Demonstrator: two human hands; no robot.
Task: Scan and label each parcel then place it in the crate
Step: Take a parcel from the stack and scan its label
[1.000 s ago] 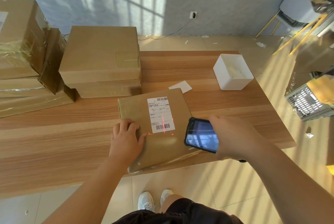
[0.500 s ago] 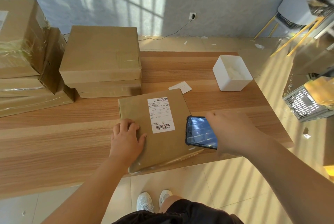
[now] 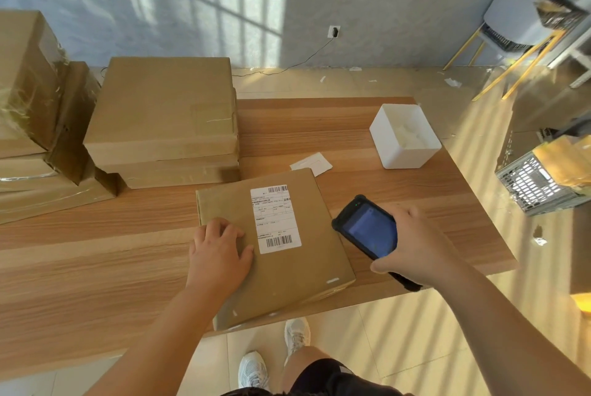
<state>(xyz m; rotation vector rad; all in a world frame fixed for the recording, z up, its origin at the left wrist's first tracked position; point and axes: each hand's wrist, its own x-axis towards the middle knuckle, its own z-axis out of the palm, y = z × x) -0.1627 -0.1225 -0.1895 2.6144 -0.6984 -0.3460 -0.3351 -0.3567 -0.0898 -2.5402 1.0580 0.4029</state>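
Note:
A flat brown parcel (image 3: 287,271) lies at the table's near edge, with a white shipping label (image 3: 275,219) stuck on top. My left hand (image 3: 219,251) rests flat on the parcel's left side, fingers spread. My right hand (image 3: 412,239) grips a black handheld scanner (image 3: 366,227) just right of the parcel, its blue screen facing up. A grey slatted crate (image 3: 537,184) holding a yellow-lit parcel sits off the table to the right.
Two stacked brown boxes (image 3: 163,120) stand behind the parcel, and more taped boxes (image 3: 28,101) pile at the far left. A white open bin (image 3: 404,139) and a loose white label sheet (image 3: 311,163) lie on the wooden table (image 3: 96,255). A chair (image 3: 511,27) stands at back right.
The red scan light on the label has gone out. My right hand has drawn the scanner back to the right, off the parcel. My left hand stays on the parcel.

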